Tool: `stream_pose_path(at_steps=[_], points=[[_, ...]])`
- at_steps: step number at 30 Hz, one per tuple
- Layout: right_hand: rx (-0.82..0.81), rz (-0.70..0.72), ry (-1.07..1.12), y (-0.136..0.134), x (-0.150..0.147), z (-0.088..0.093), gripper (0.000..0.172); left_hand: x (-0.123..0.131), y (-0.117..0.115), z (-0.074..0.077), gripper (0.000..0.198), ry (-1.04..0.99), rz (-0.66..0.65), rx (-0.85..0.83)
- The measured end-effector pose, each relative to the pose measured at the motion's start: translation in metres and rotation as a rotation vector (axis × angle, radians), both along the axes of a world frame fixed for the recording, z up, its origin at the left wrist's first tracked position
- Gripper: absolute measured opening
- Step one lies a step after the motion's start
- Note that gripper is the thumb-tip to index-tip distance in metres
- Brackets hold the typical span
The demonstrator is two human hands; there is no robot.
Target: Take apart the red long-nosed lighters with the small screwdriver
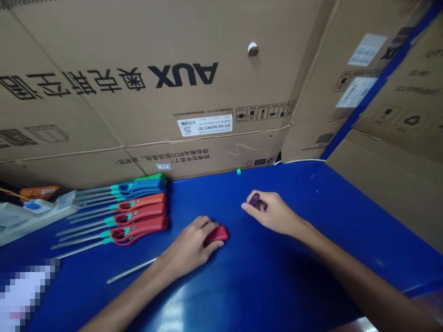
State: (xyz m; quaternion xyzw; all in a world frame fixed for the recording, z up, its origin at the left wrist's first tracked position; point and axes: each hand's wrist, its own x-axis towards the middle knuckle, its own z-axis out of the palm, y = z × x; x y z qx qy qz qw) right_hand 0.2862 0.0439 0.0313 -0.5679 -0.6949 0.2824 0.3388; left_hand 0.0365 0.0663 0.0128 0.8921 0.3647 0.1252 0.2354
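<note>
My left hand [194,242] is closed round the red handle [217,235] of a long-barrelled gas lighter, low over the blue tabletop. Its thin metal barrel [133,269] shows beyond my wrist, pointing to the lower left. Further right, my right hand [272,210] is curled round a small dark purple piece [254,199], whose rounded end pokes out by the thumb. The fingers hide the rest, so I cannot tell its kind. Left of my hands lie several similar lighters in a stack, red ones [145,226] in front and blue ones [145,186] behind, barrels to the left.
A large cardboard panel [207,101] stands along the back of the blue table [214,295], with more cardboard [387,184] at right. A small green cap [238,171] lies by the back panel. A white power strip [41,221] sits at far left, beyond the lighter barrels.
</note>
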Motion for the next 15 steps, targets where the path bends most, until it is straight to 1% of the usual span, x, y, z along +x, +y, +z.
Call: stream_pose_path(at_steps=[3, 5, 8, 10, 11, 13, 15], points=[[-0.017, 0.008, 0.052, -0.001, -0.002, -0.002, 0.024, 0.002, 0.003, 0.005, 0.033, -0.098, 0.066, 0.012], [-0.072, 0.024, 0.144, -0.002, -0.004, -0.003, 0.022, 0.003, 0.007, 0.012, 0.035, -0.135, 0.069, -0.019], [-0.209, 0.072, 0.376, -0.003, -0.012, -0.002, 0.015, 0.004, 0.013, 0.021, 0.041, -0.159, 0.095, -0.221], [-0.307, 0.096, 0.522, -0.004, -0.021, -0.001, 0.013, 0.006, 0.016, 0.024, 0.046, -0.204, 0.134, -0.368], [-0.355, 0.095, 0.591, -0.004, -0.027, 0.000, 0.013, 0.007, 0.016, 0.025, 0.048, -0.233, 0.144, -0.414], [-0.456, 0.064, 0.748, -0.004, -0.038, 0.001, 0.013, 0.010, 0.016, 0.026, 0.048, -0.279, 0.143, -0.443], [-0.553, 0.020, 0.912, -0.004, -0.049, 0.001, 0.015, 0.011, 0.015, 0.028, 0.044, -0.319, 0.138, -0.408]])
